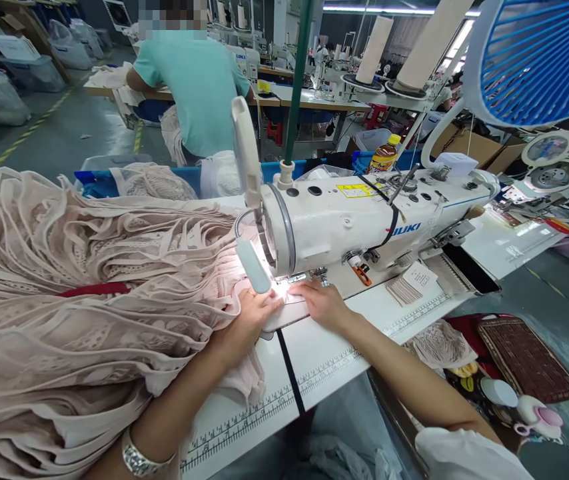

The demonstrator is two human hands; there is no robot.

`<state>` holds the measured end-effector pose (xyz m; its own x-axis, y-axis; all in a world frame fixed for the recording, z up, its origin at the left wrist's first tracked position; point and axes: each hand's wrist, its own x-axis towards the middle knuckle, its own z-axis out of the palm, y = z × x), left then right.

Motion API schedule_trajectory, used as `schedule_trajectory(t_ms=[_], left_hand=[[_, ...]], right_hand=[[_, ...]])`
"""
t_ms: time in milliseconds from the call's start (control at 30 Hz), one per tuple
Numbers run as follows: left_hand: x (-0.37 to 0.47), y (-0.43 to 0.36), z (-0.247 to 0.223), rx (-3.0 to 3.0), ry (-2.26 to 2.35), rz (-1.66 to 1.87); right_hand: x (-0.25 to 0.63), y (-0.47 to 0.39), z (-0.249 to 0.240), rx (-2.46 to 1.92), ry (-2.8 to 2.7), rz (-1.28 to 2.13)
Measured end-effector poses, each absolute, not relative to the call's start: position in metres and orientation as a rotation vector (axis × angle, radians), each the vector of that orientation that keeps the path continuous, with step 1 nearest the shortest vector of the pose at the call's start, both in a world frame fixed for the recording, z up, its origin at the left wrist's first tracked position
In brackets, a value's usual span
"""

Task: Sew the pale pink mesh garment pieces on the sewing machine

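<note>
A white sewing machine (334, 220) stands on the worktable, its small lamp (253, 265) lighting the needle area. My left hand (257, 312) has its fingers closed on the edge of a pale pink lace garment (234, 293) just left of the presser foot. Close to the foot, my right hand (323, 305) pinches the brightly lit fabric from the other side. The needle tip and stitch line are too small to make out. A large heap of matching pale pink garments (89, 247) spreads over the table's left side, reaching my left forearm.
Orange-handled thread snips (362, 272) rest against the machine, with a stack of small labels (412, 283) to the right. Printed rulers (244, 427) run along the table's front edge. A blue fan (544, 60) hangs upper right. A person in a teal shirt (194, 93) sits ahead.
</note>
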<state>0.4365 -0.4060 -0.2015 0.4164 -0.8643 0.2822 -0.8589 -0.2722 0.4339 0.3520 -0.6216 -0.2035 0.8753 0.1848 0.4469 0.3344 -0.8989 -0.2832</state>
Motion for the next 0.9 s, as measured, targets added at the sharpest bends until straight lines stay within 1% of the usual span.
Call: schedule_trajectory(t_ms=[100,233,400,567,700,900], left_hand=[[0.434,-0.408,-0.199,2.162,-1.556,0.037],[0.427,-0.411,-0.191,2.256,-1.676,0.238],[0.419,-0.413,-0.184,2.295,-1.671,0.377],[0.418,-0.412,-0.187,2.253,-1.643,0.372],[0.421,-0.407,-0.194,2.259,-1.573,0.236],[0.425,-0.400,-0.210,2.305,-1.567,0.244]], right_hand=[[0.352,-0.620,-0.200,-2.623,-0.492,-0.640],[0.351,-0.617,-0.197,-2.609,-0.525,-0.637],[0.351,-0.619,-0.198,-2.637,-0.514,-0.561],[0.350,-0.619,-0.196,-2.609,-0.566,-0.558],[0.349,-0.618,-0.191,-2.612,-0.619,-0.592],[0.346,-0.619,-0.194,-2.721,-0.606,-0.494]])
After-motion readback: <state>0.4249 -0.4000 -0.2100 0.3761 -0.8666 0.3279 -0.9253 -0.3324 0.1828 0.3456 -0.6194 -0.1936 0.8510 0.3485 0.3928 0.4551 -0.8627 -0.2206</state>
